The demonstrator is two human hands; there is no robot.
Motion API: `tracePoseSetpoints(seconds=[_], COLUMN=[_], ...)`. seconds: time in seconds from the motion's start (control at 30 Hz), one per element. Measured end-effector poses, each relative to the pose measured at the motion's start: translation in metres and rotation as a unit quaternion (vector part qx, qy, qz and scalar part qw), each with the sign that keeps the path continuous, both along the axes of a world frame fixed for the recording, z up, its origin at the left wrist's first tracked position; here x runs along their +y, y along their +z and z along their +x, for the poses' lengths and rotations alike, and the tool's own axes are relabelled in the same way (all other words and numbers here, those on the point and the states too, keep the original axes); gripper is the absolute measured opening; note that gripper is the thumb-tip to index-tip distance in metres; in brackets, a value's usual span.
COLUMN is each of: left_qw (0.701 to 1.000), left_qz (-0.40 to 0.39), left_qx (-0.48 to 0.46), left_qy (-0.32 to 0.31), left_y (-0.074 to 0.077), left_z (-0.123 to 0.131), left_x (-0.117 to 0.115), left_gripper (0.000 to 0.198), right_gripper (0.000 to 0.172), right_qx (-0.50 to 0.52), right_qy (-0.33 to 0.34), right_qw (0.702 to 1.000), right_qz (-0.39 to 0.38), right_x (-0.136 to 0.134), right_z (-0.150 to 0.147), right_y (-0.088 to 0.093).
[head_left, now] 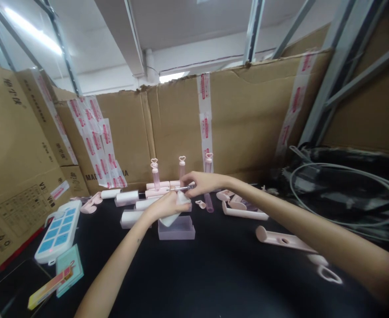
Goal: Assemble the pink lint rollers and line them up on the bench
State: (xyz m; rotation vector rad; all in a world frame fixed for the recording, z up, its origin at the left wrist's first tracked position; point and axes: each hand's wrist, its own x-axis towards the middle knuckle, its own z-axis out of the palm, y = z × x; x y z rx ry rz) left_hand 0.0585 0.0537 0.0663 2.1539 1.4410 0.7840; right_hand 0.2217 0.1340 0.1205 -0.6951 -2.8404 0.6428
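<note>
My left hand [168, 206] is closed around a white piece [170, 220], perhaps a roll or a cloth; its exact kind is not clear. Close by, my right hand [199, 183] pinches a thin, shiny, rod-like piece [180, 188] lying sideways above the left hand. Below them sits an open translucent box [176, 234]. White rolls [131, 217] lie left of my left hand, some in similar clear trays. Behind the hands stand slim pink tubes with heart-shaped tops [182, 165], and another such tube [209, 201] is right of my right hand.
Pink molded parts [245, 213] and a long pink holder [282, 239] lie on the right, near a coiled pale cable [346, 165]. At left are a white case with blue squares [59, 232], a teal card [77, 269] and a yellow-pink strip [50, 288]. Cardboard walls [174, 128] surround the black table.
</note>
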Motion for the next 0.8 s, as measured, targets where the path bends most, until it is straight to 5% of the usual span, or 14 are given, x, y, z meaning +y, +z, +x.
tracePoseSetpoints(seconds=[0.5,0.8], left_qw=[0.998,0.997], left_qz=[-0.009,-0.042], left_qx=[0.061,-0.047], left_qy=[0.004,0.039], left_y=[-0.012,-0.001], left_z=[-0.007,-0.042], left_x=[0.002,0.016], left_gripper=[0.029,0.057], right_gripper=[0.025,0.031], right_qx=[0.007,0.120], right_qy=[-0.042,-0.100], right_qw=[0.999,0.985], right_qz=[0.013,-0.067], right_x=[-0.018,-0.012], right_z=[-0.009,0.011], right_y=[-0.018,-0.041])
